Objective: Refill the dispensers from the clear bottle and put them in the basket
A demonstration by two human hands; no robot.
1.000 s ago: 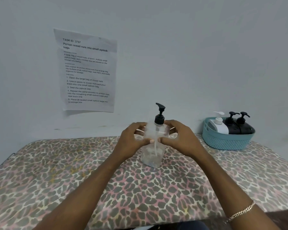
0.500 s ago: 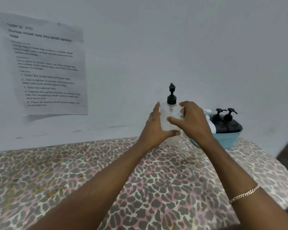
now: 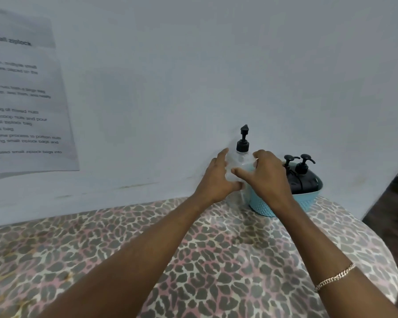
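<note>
**Clear bottle held upright between both hands at the left edge of the basket**

The bottle is kept just left of the basket's rim, partly in front of its left wall, with the black pump clear of the fingers. Whether its base rests on the patterned cloth cannot be told. The left hand is laid against the side away from the basket, fingers nearly straight. The right hand is curled over the shoulder on the basket side. Two black dispensers are seen standing inside the basket. The thin plastic is judged light, smooth enough to slip, and likely to yield when squeezed. Hold is best taken around the body or the stiff neck, not the pump head.
</note>
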